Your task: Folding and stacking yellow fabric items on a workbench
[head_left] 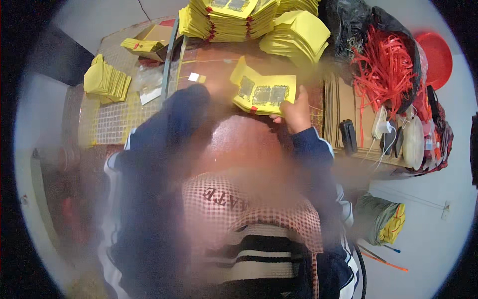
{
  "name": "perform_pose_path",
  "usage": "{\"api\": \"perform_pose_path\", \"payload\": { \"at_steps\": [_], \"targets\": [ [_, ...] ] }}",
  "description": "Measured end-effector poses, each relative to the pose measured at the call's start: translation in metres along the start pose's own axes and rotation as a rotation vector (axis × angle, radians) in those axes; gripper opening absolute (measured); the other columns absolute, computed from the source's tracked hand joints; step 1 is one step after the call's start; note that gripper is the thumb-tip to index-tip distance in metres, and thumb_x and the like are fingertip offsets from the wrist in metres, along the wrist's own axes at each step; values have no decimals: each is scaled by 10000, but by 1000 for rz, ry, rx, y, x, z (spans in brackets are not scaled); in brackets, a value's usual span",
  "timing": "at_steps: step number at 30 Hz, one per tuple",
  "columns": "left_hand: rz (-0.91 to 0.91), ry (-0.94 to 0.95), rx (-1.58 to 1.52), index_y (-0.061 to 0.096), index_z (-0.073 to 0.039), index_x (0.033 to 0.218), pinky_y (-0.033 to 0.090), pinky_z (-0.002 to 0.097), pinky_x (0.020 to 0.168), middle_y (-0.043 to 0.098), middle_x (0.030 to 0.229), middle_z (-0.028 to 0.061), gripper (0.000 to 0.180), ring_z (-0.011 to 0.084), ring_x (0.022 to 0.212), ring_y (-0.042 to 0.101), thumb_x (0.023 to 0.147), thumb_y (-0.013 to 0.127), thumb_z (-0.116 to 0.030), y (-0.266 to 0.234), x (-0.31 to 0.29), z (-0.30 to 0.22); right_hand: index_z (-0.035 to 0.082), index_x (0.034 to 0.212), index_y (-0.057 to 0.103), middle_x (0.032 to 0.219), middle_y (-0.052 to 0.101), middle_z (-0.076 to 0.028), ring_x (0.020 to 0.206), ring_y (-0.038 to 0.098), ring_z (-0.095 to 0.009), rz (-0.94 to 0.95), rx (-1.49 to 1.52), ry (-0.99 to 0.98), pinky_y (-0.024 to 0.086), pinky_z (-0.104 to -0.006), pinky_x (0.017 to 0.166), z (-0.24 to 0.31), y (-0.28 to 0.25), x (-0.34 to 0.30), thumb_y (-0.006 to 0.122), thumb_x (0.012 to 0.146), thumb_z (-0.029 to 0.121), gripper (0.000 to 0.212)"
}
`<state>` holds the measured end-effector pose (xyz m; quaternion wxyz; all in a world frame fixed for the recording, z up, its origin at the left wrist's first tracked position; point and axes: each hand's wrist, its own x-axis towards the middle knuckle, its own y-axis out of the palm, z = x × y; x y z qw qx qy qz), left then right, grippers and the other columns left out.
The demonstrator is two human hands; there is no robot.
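My right hand (298,113) grips the right end of a small bundle of yellow printed cards (271,94), its thumb on top and fingers underneath. Dark rectangular pictures show on the top card, and a red band or tag sits at the bundle's near edge. A flap at the bundle's left end stands up. Just left of the bundle is my left hand (220,90), badly smeared, so its fingers cannot be made out. A small white piece (194,76) lies on the reddish-brown table (239,139) beyond my left sleeve.
Tall stacks of yellow cards (226,22) stand at the back, with a looser pile (294,37) beside them. Another yellow stack (105,79) sits at the left. On the right are cardboard sheets (343,99), red plastic strips (383,65), a black device (348,136) and a white-corded plug (382,127).
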<state>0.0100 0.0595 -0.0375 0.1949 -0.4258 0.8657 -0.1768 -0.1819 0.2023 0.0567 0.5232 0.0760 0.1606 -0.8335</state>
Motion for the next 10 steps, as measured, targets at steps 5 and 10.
{"api": "perform_pose_path", "payload": {
  "at_steps": [5, 10],
  "targets": [
    [376, -283, -294, 547, -20, 1024, 435, 196, 366, 626, 761, 91, 220, 116, 527, 590, 809, 576, -56, -34, 8, -64, -45, 1200, 344, 966, 581, -212, 608, 637, -273, 137, 128, 151, 531, -286, 407, 19, -22, 29, 435, 774, -83, 437],
    [331, -454, -393, 550, -39, 985, 416, 190, 348, 619, 734, 71, 171, 106, 490, 574, 818, 569, -68, -40, 8, -77, -12, 1158, 466, 1015, 598, -163, 703, 644, -258, 224, 83, 282, 527, -266, 457, 26, -27, 42, 461, 796, -31, 363]
  ]
}}
